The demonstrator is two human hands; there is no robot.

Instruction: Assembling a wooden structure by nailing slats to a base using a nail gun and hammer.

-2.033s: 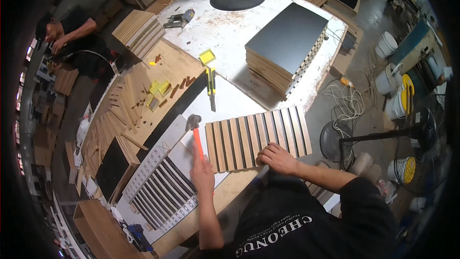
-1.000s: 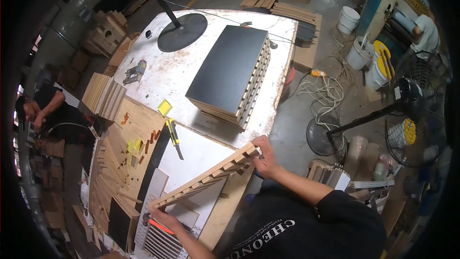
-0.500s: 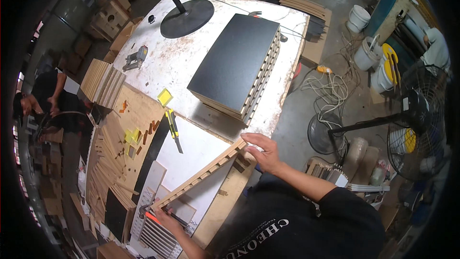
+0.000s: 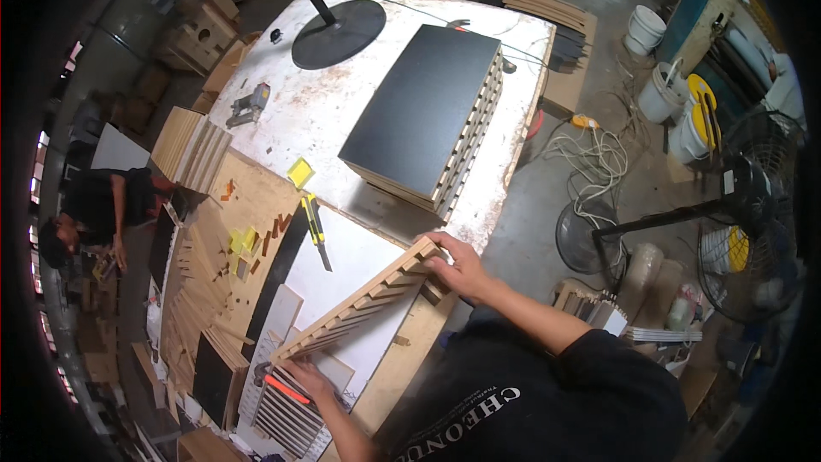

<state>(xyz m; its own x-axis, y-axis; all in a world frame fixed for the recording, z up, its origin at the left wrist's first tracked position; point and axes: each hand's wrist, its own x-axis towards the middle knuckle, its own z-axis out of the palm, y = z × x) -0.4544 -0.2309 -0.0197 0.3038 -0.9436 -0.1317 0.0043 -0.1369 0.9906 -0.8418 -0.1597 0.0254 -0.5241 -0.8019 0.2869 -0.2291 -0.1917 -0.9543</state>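
Observation:
A slatted wooden panel (image 4: 355, 308) is held tilted between my hands above the white work surface, its row of slots facing me. My right hand (image 4: 462, 269) grips its far right corner, thumb and fingers closed round the edge. At the near left end, my left hand (image 4: 310, 381) holds the panel from below, its fingers partly hidden. Beside that hand, an orange-handled tool (image 4: 286, 390) lies over another slatted piece (image 4: 282, 415). Beyond the panel stands a stack of black-topped slotted panels (image 4: 423, 115). A yellow utility knife (image 4: 315, 231) lies left of it.
A nail gun (image 4: 248, 107) and a round black stand base (image 4: 339, 34) sit on the white table (image 4: 376, 13). Yellow blocks (image 4: 299, 173) and loose wood strips (image 4: 201, 269) lie leftward. A floor fan (image 4: 744, 197) stands right; another person (image 4: 107, 205) is at left.
The panel has been turned so more of its slotted face shows. My right hand has shifted slightly left with its corner. The person at left has leaned nearer and lowered an arm.

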